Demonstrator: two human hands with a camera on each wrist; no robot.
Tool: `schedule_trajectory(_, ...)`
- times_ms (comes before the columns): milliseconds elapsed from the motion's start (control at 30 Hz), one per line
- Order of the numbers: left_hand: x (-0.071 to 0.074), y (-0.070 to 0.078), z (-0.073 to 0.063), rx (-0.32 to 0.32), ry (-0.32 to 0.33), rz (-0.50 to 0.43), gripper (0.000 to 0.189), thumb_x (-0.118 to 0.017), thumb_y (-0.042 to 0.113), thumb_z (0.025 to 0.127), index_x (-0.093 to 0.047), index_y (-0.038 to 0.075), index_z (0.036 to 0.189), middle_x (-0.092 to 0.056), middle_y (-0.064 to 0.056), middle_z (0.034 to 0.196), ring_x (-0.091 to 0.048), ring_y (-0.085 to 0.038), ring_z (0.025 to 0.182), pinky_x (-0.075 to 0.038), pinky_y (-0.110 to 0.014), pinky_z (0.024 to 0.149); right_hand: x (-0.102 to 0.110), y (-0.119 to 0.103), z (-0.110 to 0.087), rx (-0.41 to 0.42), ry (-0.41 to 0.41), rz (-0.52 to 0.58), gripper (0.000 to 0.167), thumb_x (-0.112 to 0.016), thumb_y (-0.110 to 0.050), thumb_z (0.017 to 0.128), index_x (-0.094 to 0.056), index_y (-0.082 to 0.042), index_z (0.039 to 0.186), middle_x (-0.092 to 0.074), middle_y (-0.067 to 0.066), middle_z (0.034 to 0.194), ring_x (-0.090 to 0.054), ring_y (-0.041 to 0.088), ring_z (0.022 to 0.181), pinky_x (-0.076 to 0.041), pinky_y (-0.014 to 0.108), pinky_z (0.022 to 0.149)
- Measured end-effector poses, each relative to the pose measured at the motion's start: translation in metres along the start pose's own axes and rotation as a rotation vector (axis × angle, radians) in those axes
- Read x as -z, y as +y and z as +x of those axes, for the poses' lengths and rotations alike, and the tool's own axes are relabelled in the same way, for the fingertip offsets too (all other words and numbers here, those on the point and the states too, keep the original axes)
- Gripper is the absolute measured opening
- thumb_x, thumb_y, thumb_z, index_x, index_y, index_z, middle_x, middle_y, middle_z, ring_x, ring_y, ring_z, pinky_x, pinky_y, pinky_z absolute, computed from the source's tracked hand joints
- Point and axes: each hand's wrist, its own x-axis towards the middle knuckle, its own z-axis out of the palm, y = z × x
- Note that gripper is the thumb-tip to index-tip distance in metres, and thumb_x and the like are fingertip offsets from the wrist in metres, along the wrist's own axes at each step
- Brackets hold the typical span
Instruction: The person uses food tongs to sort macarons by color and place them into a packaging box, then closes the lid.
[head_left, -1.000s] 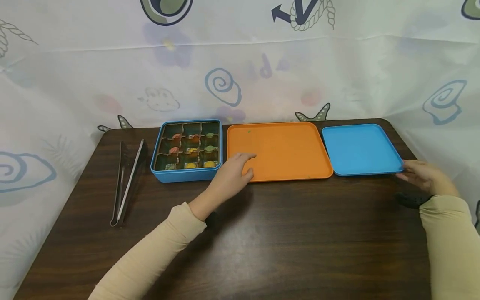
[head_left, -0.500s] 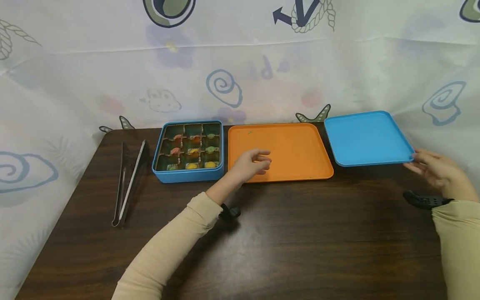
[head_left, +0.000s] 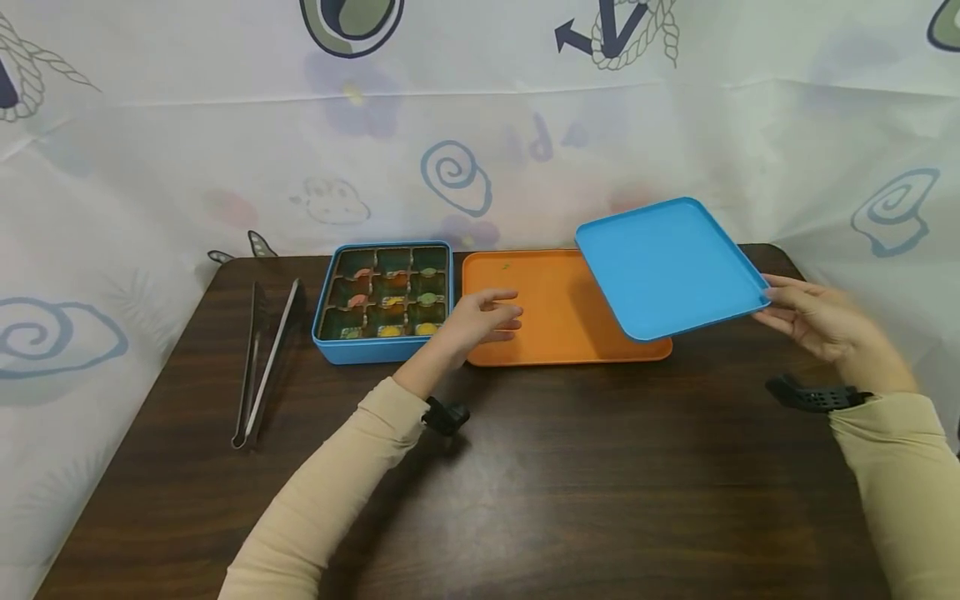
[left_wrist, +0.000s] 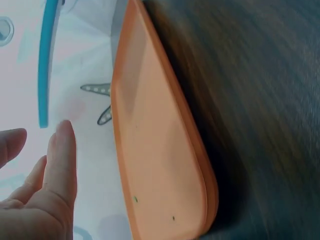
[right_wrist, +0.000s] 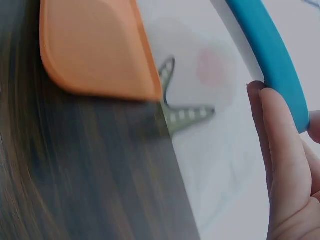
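A flat blue lid (head_left: 671, 267) with a low rim is tilted in the air over the right part of the orange tray (head_left: 536, 292). My right hand (head_left: 821, 329) pinches its right corner between thumb and fingers; the right wrist view shows the lid's edge (right_wrist: 272, 47) in that grip. Above the orange tray's left end hovers my left hand (head_left: 468, 325), fingers extended and holding nothing. In the left wrist view its fingers (left_wrist: 60, 170) are apart from the lid's edge (left_wrist: 46, 65). Left of the tray stands a blue box (head_left: 375, 351) with compartments holding small red, green and yellow pieces.
Metal tongs (head_left: 272, 375) lie spread on the dark wooden table (head_left: 600, 483) left of the box. A printed white cloth (head_left: 525, 117) hangs behind the table. Tiny green specks lie on the orange tray.
My right hand has lifted the blue lid from the table and carried it left over the orange tray. My left hand went slightly right, then back a little, with its fingers spread.
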Motion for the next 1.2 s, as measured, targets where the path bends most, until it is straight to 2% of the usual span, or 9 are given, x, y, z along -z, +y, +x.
schedule_trajectory(300, 0.012, 0.0, 0.003, 0.029, 0.039, -0.074, 0.05, -0.043, 0.023, 0.103, -0.031, 0.008, 0.149, -0.052, -0.02, 0.137, -0.057, -0.034, 0.122, -0.047, -0.043, 0.103, -0.037, 0.016, 0.017, -0.054, -0.015, -0.158, 0.042, -0.039, 0.006, 0.098, -0.073, -0.018, 0.105, -0.073, 0.0, 0.099, -0.073, 0.016, 0.086, -0.058, 0.024, 0.075)
schedule_trajectory(500, 0.016, -0.003, 0.004, 0.024, 0.032, -0.04, 0.051, -0.037, 0.025, 0.104, -0.028, 0.005, 0.15, -0.052, -0.02, 0.138, -0.057, -0.033, 0.122, -0.049, -0.04, 0.1, -0.054, 0.028, 0.024, -0.078, -0.052, -0.236, 0.038, -0.044, 0.003, 0.098, -0.073, -0.021, 0.104, -0.074, -0.002, 0.099, -0.073, 0.013, 0.087, -0.058, 0.024, 0.076)
schedule_trajectory(700, 0.022, -0.003, 0.0, 0.024, 0.037, -0.02, 0.051, -0.045, 0.017, 0.102, -0.031, 0.005, 0.149, -0.053, -0.021, 0.135, -0.058, -0.035, 0.121, -0.05, -0.04, 0.099, -0.068, 0.036, 0.03, -0.097, -0.081, -0.26, 0.034, -0.048, 0.0, 0.097, -0.073, -0.022, 0.105, -0.074, -0.003, 0.1, -0.072, 0.011, 0.09, -0.058, 0.024, 0.077)
schedule_trajectory(800, 0.028, -0.003, -0.004, 0.014, 0.048, -0.009, 0.05, -0.046, 0.016, 0.101, -0.032, 0.005, 0.148, -0.055, -0.022, 0.132, -0.061, -0.034, 0.116, -0.051, -0.041, 0.098, -0.074, 0.038, 0.033, -0.103, -0.099, -0.263, 0.034, -0.047, -0.001, 0.098, -0.072, -0.023, 0.106, -0.073, -0.004, 0.101, -0.071, 0.01, 0.091, -0.058, 0.024, 0.078)
schedule_trajectory(900, 0.034, -0.001, -0.008, -0.009, 0.063, 0.002, 0.048, -0.044, 0.016, 0.102, -0.033, 0.006, 0.148, -0.056, -0.021, 0.128, -0.069, -0.026, 0.1, -0.05, -0.043, 0.098, -0.08, 0.04, 0.037, -0.121, -0.108, -0.285, 0.033, -0.046, -0.002, 0.099, -0.07, -0.023, 0.108, -0.072, -0.005, 0.103, -0.071, 0.01, 0.092, -0.058, 0.024, 0.08)
schedule_trajectory(1000, 0.04, 0.003, -0.014, -0.034, 0.086, 0.019, 0.047, -0.043, 0.017, 0.102, -0.035, 0.007, 0.147, -0.057, -0.018, 0.123, -0.069, -0.011, 0.083, -0.05, -0.043, 0.098, -0.087, 0.042, 0.041, -0.155, -0.102, -0.376, 0.029, -0.045, -0.007, 0.1, -0.058, -0.015, 0.125, -0.07, -0.008, 0.104, -0.07, 0.009, 0.093, -0.057, 0.024, 0.082)
schedule_trajectory(1100, 0.047, 0.007, -0.019, -0.058, 0.105, 0.046, 0.047, -0.043, 0.018, 0.102, -0.035, 0.007, 0.148, -0.057, -0.019, 0.124, -0.067, -0.002, 0.074, -0.053, -0.037, 0.094, -0.097, 0.042, 0.045, -0.195, -0.097, -0.507, 0.049, -0.044, -0.018, 0.102, -0.031, -0.003, 0.146, -0.065, -0.015, 0.105, -0.069, 0.006, 0.093, -0.056, 0.023, 0.084)
schedule_trajectory(1167, 0.052, 0.011, -0.022, -0.075, 0.108, 0.062, 0.047, -0.043, 0.017, 0.102, -0.034, 0.006, 0.148, -0.055, -0.022, 0.128, -0.066, -0.001, 0.072, -0.056, -0.031, 0.088, -0.103, 0.042, 0.048, -0.211, -0.106, -0.564, 0.065, -0.043, -0.024, 0.102, -0.012, 0.006, 0.15, -0.062, -0.018, 0.107, -0.068, 0.005, 0.094, -0.056, 0.024, 0.087)
schedule_trajectory(1200, 0.056, 0.013, -0.024, -0.084, 0.108, 0.068, 0.048, -0.042, 0.017, 0.103, -0.033, 0.006, 0.148, -0.054, -0.023, 0.131, -0.066, 0.0, 0.071, -0.057, -0.029, 0.086, -0.106, 0.042, 0.05, -0.214, -0.112, -0.591, 0.069, -0.042, -0.027, 0.102, -0.008, 0.008, 0.15, -0.06, -0.018, 0.108, -0.068, 0.004, 0.094, -0.055, 0.024, 0.088)
